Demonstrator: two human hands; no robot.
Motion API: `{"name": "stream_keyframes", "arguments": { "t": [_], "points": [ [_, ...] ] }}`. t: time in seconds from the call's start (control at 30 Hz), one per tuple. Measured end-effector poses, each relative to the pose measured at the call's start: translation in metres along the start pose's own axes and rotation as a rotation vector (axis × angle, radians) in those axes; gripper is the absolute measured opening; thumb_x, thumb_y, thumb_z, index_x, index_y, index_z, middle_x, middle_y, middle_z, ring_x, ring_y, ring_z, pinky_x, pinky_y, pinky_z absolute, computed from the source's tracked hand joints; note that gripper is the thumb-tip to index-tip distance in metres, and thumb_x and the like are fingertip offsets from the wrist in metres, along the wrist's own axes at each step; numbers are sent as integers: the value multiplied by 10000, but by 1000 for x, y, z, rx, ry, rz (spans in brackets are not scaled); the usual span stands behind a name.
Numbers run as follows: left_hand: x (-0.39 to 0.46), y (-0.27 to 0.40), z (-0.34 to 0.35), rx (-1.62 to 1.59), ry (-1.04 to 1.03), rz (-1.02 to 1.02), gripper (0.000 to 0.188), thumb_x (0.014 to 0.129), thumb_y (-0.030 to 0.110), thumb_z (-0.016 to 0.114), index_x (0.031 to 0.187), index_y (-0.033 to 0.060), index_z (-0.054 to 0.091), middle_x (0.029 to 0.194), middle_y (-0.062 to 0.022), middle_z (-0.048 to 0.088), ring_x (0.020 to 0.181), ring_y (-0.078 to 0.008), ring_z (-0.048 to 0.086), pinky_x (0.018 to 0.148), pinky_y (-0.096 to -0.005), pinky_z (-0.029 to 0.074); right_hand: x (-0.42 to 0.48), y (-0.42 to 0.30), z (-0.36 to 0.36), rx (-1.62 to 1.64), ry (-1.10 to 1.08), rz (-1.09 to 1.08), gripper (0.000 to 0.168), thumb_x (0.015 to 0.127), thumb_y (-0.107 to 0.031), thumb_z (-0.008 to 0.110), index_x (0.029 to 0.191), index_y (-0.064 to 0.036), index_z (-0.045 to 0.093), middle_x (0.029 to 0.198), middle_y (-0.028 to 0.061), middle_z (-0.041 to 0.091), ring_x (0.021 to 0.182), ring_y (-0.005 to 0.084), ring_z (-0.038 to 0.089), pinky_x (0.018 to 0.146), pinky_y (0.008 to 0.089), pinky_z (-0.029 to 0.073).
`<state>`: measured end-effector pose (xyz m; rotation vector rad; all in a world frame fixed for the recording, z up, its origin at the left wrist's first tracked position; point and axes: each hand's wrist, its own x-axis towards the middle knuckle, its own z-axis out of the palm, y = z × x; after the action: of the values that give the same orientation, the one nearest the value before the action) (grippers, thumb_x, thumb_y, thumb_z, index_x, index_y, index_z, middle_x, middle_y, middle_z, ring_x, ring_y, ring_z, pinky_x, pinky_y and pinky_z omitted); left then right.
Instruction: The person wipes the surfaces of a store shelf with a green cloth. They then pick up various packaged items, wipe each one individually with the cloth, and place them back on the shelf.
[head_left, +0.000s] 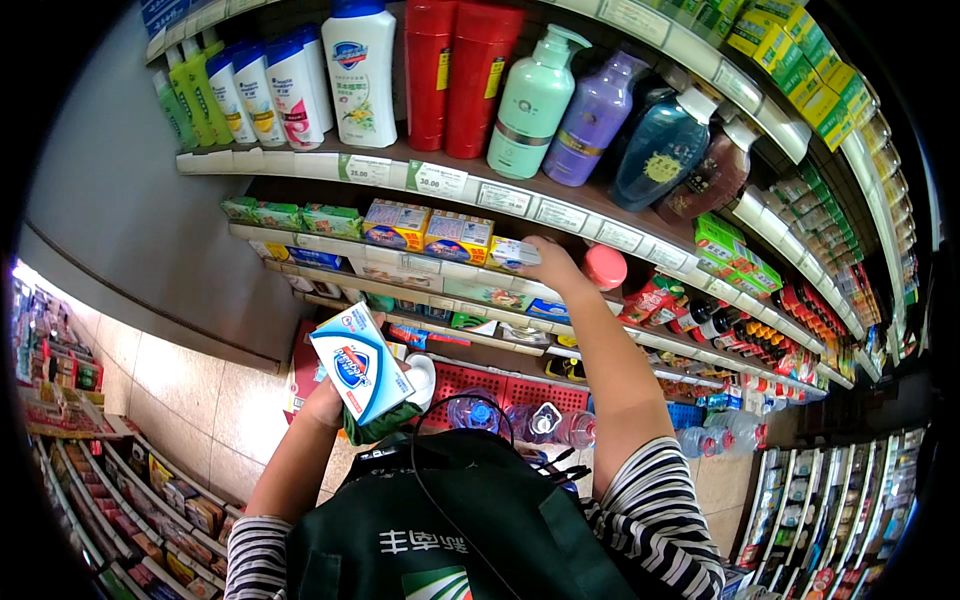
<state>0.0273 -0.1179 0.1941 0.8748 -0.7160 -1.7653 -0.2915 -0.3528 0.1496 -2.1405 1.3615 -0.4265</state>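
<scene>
My left hand (324, 405) holds a white and blue Safeguard soap box (364, 367), tilted, in front of my apron. A dark green cloth (381, 424) and a round white object (421, 377) show right beside that box; whether the hand grips them too I cannot tell. Stretched out to the shelf, my right hand (553, 264) has its fingers around the right end of a small yellow and white box (512, 253). That box stands at the end of a row of yellow and blue soap boxes (457, 234). A pink round-lidded jar (604, 267) is just right of this hand.
Above runs a shelf edge with price tags (442, 180), bearing shampoo bottles (360, 82) and pump bottles (531, 105). Green boxes (330, 220) line the soap shelf's left. A grey panel (150, 195) bounds the left side. Large water bottles (551, 426) stand low down.
</scene>
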Motion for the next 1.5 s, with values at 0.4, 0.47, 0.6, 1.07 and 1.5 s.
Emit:
{"name": "stream_keyframes", "arguments": {
  "t": [0.4, 0.47, 0.6, 1.07, 1.5],
  "points": [
    [15, -12, -5, 33, 30, -44, 720, 815, 399, 576, 1385, 131, 226, 1184, -155, 509, 935, -259, 606, 823, -369, 496, -49, 51, -34, -682, 576, 361, 556, 768, -458, 572, 1192, -105, 506, 1265, 166, 435, 1203, 338, 360, 936, 543, 294],
    [16, -12, 0, 1, 64, -37, 722, 819, 394, 573, 1386, 126, 216, 1191, -150, 501, 943, -257, 603, 828, -372, 494, -49, 60, -32, -734, 531, 261, 600, 769, -478, 562, 1240, -122, 454, 1310, 151, 381, 1243, 344, 293, 949, 552, 269],
    [16, -1, 11, -34, -38, -57, 796, 755, 443, 639, 1360, 98, 255, 1164, -125, 515, 994, -236, 578, 851, -389, 485, -21, 52, -39, -698, 349, 188, 656, 809, -494, 484, 1312, -92, 360, 1360, 179, 321, 1274, 354, 257, 1034, 486, 195],
    [19, -25, -8, -150, 92, -106, 598, 862, 265, 520, 1362, 58, 268, 1119, -180, 545, 871, -233, 619, 752, -324, 520, -12, 72, -48, -711, 106, 423, 566, 843, -422, 360, 1308, -101, 381, 1389, 149, 309, 1272, 341, 294, 1001, 512, 262],
    [36, -33, -12, 36, -190, -74, 706, 710, 329, 719, 1232, -20, 395, 1113, -85, 548, 1022, -172, 531, 897, -308, 411, -107, -132, -10, 1004, -307, 190, 526, 888, -414, 468, 1242, -25, 437, 1158, 139, 521, 1067, 196, 495, 858, 317, 427]
  ]
}}
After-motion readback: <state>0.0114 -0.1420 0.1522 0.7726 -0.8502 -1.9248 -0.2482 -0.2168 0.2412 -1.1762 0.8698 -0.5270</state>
